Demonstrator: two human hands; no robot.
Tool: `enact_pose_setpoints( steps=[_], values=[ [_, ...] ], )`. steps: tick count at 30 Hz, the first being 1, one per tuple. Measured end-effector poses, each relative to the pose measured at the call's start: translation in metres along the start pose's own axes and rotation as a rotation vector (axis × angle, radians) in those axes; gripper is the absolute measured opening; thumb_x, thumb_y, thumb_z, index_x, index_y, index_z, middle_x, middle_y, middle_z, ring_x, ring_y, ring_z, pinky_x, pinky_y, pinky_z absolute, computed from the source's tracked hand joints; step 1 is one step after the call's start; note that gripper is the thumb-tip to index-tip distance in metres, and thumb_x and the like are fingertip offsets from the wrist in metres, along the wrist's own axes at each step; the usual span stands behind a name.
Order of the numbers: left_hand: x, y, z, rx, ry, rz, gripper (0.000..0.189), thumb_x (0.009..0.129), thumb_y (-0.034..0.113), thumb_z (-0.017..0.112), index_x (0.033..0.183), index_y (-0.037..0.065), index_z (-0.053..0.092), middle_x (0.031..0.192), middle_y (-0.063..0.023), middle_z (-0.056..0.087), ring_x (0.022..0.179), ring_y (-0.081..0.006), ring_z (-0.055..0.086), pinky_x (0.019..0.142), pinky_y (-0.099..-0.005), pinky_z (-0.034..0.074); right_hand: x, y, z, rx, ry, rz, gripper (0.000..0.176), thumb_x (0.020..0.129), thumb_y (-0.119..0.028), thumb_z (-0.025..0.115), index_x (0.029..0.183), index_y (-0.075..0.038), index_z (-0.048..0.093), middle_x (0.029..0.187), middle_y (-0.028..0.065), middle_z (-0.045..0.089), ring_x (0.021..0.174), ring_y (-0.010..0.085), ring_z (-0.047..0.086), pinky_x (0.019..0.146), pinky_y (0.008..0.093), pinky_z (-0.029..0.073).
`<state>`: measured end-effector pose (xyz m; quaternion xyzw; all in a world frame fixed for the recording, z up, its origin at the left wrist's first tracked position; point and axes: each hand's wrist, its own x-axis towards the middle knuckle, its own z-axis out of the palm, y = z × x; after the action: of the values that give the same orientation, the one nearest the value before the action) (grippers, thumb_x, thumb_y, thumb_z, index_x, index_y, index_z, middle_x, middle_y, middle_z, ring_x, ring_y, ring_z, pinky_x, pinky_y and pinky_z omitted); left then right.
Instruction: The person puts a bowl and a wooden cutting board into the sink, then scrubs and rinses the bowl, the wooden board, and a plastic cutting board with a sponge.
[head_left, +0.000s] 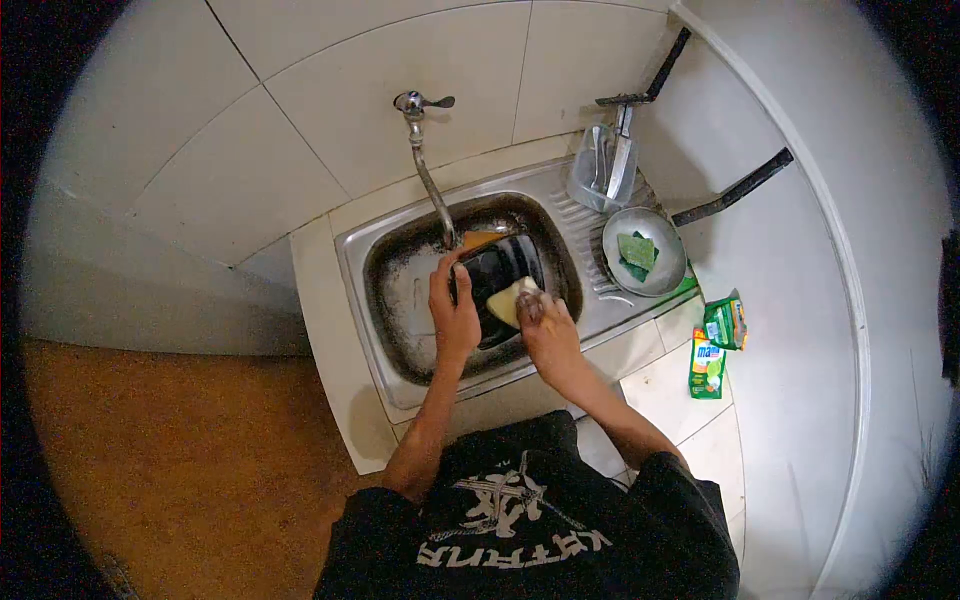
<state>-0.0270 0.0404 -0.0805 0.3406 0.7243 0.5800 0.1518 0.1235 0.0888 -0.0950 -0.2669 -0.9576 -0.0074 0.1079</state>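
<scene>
Over the steel sink, my left hand grips the left edge of a black, glossy dish, its thumb lying on the dish's face. My right hand is closed on a pale yellow sponge, which touches the dish's lower right part. Something orange shows behind the dish's upper edge. The faucet spout ends just above the dish, near my left fingers. The underside of the dish is hidden.
Right of the basin, on the ribbed drainboard, stand a clear container with utensils and a knife, and a metal bowl with green scouring pads. Green packets lie at the counter's right. Black brackets jut from the right wall.
</scene>
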Motion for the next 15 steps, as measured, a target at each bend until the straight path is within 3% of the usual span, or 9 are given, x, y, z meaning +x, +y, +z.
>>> enact_pose_setpoints(
  steps=[4,6,7,8,10,12,13,15],
  values=[
    [-0.003,0.001,0.006,-0.139,0.026,0.003,0.038,0.091,0.036,0.038,0.11,0.004,0.051,0.101,-0.0126,0.052,0.095,-0.0224,0.049,0.083,-0.0319,0.037,0.001,-0.009,-0.014,0.077,-0.15,0.017,0.028,0.072,-0.006,0.046,0.099,0.0,0.052,0.091,0.016,0.054,0.082,0.0276,0.049,0.069,0.037,0.041],
    [-0.006,-0.005,0.015,-0.186,0.054,-0.008,0.04,0.091,0.036,0.038,0.11,0.003,0.05,0.101,-0.0109,0.052,0.094,-0.0196,0.049,0.083,-0.0305,0.037,0.004,-0.019,-0.03,0.258,-0.192,-0.09,0.029,0.072,-0.005,0.045,0.1,0.002,0.051,0.087,0.0188,0.053,0.081,0.0303,0.05,0.067,0.0387,0.041],
    [-0.008,-0.007,0.017,-0.187,0.054,-0.006,0.04,0.091,0.036,0.038,0.11,0.003,0.05,0.101,-0.0109,0.052,0.094,-0.0196,0.049,0.083,-0.0305,0.037,0.002,-0.021,-0.029,0.366,0.005,-0.169,0.03,0.069,-0.001,0.046,0.098,0.003,0.05,0.082,0.0208,0.053,0.08,0.0343,0.049,0.069,0.0408,0.041],
    [-0.01,-0.008,0.018,-0.237,0.037,-0.063,0.041,0.091,0.037,0.038,0.111,0.003,0.049,0.102,-0.01,0.052,0.094,-0.0189,0.048,0.083,-0.0301,0.036,0.003,-0.022,-0.027,0.366,0.007,-0.167,0.03,0.069,-0.001,0.046,0.098,0.003,0.05,0.082,0.0208,0.053,0.08,0.0343,0.049,0.069,0.0408,0.041],
    [-0.014,0.001,0.02,-0.289,0.02,-0.116,0.042,0.091,0.038,0.038,0.113,0.003,0.048,0.103,-0.0091,0.051,0.095,-0.0182,0.047,0.084,-0.0297,0.036,0.008,-0.021,-0.017,0.646,-0.013,-0.132,0.034,0.065,0.005,0.047,0.1,0.006,0.048,0.08,0.0215,0.054,0.085,0.0397,0.049,0.071,0.0425,0.042],
    [-0.019,0.01,0.021,-0.523,0.026,-0.375,0.04,0.091,0.038,0.038,0.113,0.005,0.046,0.089,-0.004,0.052,0.079,-0.0137,0.047,0.072,-0.0281,0.039,0.013,-0.02,-0.006,0.798,-0.038,-0.065,0.036,0.064,0.008,0.046,0.1,0.006,0.048,0.083,0.0219,0.054,0.086,0.0418,0.048,0.072,0.0431,0.042],
    [-0.02,0.002,0.022,-0.521,0.027,-0.378,0.04,0.091,0.038,0.038,0.113,0.005,0.046,0.089,-0.004,0.052,0.079,-0.0137,0.047,0.072,-0.0281,0.039,0.015,-0.02,-0.003,0.95,-0.066,0.009,0.038,0.063,0.01,0.046,0.101,0.006,0.047,0.086,0.0224,0.054,0.088,0.0439,0.048,0.073,0.0436,0.042],
    [-0.019,-0.011,0.025,-0.477,-0.128,-0.283,0.049,0.091,0.043,0.034,0.117,0.004,0.044,0.106,-0.0076,0.048,0.099,-0.0164,0.043,0.087,-0.0286,0.033,0.021,-0.016,0.0,0.913,0.008,-0.028,0.039,0.064,0.011,0.046,0.102,0.005,0.046,0.089,0.0225,0.053,0.087,0.0448,0.049,0.073,0.0437,0.043]
  ],
)
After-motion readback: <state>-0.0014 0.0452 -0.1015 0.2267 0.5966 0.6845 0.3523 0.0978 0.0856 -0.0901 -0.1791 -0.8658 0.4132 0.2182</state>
